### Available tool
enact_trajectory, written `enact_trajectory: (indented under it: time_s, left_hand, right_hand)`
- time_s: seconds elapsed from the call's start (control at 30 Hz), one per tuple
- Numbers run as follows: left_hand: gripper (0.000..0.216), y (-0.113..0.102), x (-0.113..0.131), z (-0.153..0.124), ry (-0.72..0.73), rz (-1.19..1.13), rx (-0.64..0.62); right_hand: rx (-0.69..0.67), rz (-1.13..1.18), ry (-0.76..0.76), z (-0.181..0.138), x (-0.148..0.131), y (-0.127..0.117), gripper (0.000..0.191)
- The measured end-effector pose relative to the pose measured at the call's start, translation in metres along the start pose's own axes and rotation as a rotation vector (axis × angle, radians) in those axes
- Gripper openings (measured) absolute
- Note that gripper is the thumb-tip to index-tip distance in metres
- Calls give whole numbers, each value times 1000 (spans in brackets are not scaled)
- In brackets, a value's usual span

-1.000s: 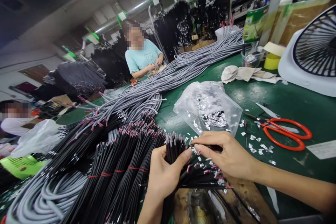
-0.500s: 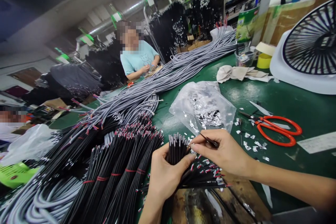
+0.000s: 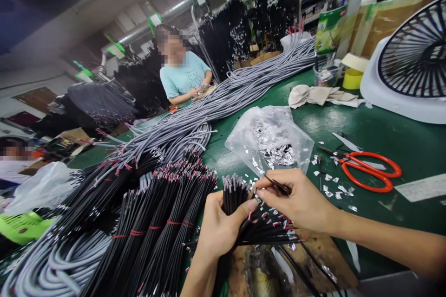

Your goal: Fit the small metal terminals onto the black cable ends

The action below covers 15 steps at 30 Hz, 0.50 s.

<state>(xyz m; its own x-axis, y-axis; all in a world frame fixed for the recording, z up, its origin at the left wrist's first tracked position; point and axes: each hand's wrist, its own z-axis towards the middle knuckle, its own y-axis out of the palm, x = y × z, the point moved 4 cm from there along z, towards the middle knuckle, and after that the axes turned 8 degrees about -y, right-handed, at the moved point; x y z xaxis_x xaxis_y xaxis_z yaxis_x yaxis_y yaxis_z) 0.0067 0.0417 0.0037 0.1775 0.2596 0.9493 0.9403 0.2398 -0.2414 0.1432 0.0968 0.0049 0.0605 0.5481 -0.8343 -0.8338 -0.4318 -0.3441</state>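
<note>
My left hand (image 3: 218, 227) is wrapped round an upright bundle of black cables (image 3: 232, 195) whose pale silvery tips stick up above the fingers. Close beside it, my right hand (image 3: 296, 199) is closed on a dark, slim pair of tweezers (image 3: 278, 185). The right fingertips pinch near the bundle's right edge, by the left thumb; what lies between them is too small to make out. Under both hands, loose black cables (image 3: 268, 234) with red and white wire ends lie across a worn wooden board (image 3: 324, 260).
A clear plastic bag (image 3: 240, 134) of foil scraps lies beyond my hands. Red-handled scissors (image 3: 392, 167) and foil bits are at the right, near a fan (image 3: 414, 55). Tied black cable bundles (image 3: 156, 227) and long grey cables (image 3: 223, 97) fill the left. A person (image 3: 184, 74) sits across the table.
My right fingertips have shifted slightly at the bundle's right edge, and the bundle leans a little further left. The person across the table has lowered their hands slightly.
</note>
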Motion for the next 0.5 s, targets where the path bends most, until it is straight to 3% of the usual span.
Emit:
enact_trajectory:
  time_s: [0.27, 0.4, 0.5]
  left_hand:
    - [14, -1, -5, 6, 32, 15, -6]
    - [15, 1, -3, 0, 9, -40, 65]
    - [24, 5, -3, -5, -52, -94, 1]
  right_hand:
    - [40, -49, 62, -4, 4, 3, 18]
    - [58, -120, 34, -1, 4, 0, 19]
    - [94, -192, 26, 6, 5, -9, 21]
